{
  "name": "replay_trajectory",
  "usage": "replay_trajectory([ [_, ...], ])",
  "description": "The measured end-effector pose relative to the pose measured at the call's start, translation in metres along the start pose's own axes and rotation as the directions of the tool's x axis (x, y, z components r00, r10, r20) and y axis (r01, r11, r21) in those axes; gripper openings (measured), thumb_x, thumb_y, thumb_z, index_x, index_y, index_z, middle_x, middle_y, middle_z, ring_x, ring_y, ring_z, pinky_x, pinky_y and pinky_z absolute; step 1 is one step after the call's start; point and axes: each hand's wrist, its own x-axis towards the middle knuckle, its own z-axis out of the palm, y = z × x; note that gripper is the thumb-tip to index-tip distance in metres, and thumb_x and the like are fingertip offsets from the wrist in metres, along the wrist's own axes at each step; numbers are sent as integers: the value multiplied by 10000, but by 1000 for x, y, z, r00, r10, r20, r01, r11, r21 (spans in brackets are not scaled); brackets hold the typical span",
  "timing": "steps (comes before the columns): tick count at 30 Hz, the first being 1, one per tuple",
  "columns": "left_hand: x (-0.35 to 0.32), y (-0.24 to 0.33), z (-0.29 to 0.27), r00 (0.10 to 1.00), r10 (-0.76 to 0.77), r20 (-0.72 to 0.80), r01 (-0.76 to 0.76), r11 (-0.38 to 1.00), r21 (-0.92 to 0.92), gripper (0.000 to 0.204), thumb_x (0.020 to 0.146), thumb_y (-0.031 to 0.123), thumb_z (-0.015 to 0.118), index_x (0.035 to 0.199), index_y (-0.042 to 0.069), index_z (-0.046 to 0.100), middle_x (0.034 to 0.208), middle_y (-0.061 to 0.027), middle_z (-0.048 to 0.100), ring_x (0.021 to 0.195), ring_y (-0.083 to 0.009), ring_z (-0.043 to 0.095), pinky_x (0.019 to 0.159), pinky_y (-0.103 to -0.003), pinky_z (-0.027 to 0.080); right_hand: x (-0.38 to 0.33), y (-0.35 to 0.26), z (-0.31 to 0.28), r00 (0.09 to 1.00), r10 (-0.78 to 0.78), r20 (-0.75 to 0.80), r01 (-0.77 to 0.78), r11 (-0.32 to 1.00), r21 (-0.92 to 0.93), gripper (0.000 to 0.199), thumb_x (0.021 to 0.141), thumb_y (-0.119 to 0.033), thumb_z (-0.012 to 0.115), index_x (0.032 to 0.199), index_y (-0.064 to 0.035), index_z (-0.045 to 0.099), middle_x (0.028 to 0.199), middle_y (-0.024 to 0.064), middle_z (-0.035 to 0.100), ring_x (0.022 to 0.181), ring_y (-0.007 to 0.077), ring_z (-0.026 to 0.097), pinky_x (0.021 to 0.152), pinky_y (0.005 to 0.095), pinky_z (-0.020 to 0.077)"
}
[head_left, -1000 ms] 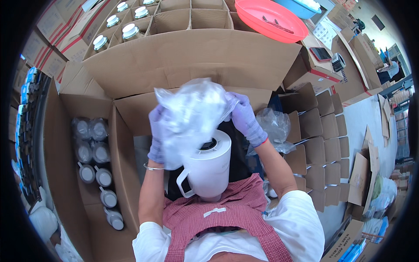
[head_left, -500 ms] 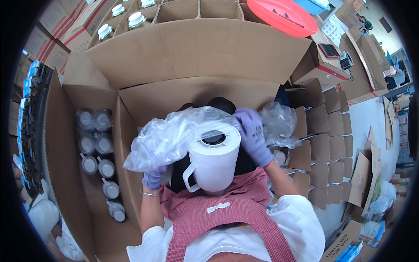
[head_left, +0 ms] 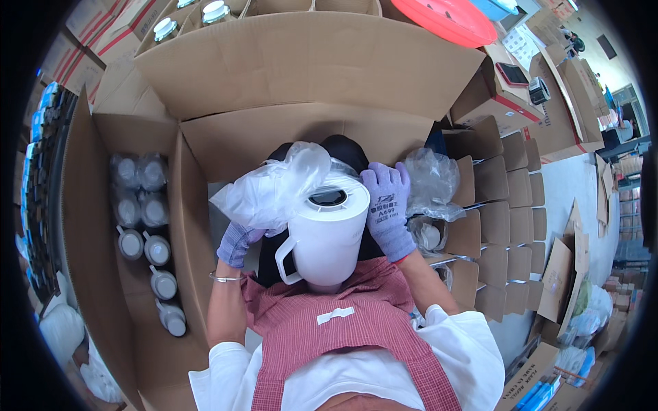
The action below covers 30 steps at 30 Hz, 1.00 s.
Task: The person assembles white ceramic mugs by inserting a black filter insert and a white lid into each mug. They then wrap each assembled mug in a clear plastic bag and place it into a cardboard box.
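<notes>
A white jug (head_left: 327, 233) with a side handle and a round opening in its top stands upright between my thighs, against my apron. A clear plastic bag (head_left: 264, 198) lies bunched over the jug's far left rim, with a rounded translucent bulge at its top. My left hand (head_left: 240, 243), in a purple-grey glove, is closed under the bag's left part, its fingertips hidden. Beside the jug's right rim is my right hand (head_left: 389, 209), gloved alike, back upward and fingers bent. Its thumb and whatever it may grip are out of sight.
In the carton (head_left: 154, 349) on my left stand several wrapped white jugs (head_left: 164, 282). To my right are cardboard dividers (head_left: 492, 219) and a crumpled clear bag (head_left: 432, 181). Ahead, a carton holds capped bottles (head_left: 216, 11) and a red tray (head_left: 445, 20). A phone (head_left: 513, 74) lies farther right.
The plastic bag, stretched out leftward before, is now bunched up beside the jug's top. My right hand has come down slightly along the jug's right side and is no longer blurred.
</notes>
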Motion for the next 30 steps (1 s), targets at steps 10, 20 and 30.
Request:
replay_trajectory([
  [10,-109,-25,11,939,-251,-234,166,928,-332,586,1004,264,545,1480,15,310,1449,-173,465,1305,-288,487,1097,-424,417,-94,-13,-44,946,-299,-123,321,821,472,273,769,-130,703,1024,-87,616,1168,118,607,1131,317,584,1086,589,375],
  [20,-96,30,67,915,-134,-380,56,977,-208,504,989,200,567,1416,-27,422,1395,-166,518,1255,-258,527,1063,-397,438,-153,-11,-68,977,-171,125,46,746,664,685,834,-342,728,1391,-33,477,1433,229,452,1260,410,492,1110,520,362],
  [30,43,131,174,930,351,-105,-353,936,2,596,943,158,619,1453,-53,397,1494,-210,432,1362,-341,443,1135,-451,370,-123,-43,-91,645,757,107,-84,-69,994,1121,675,-100,876,1533,-73,154,1460,113,371,1375,234,369,1135,392,340],
])
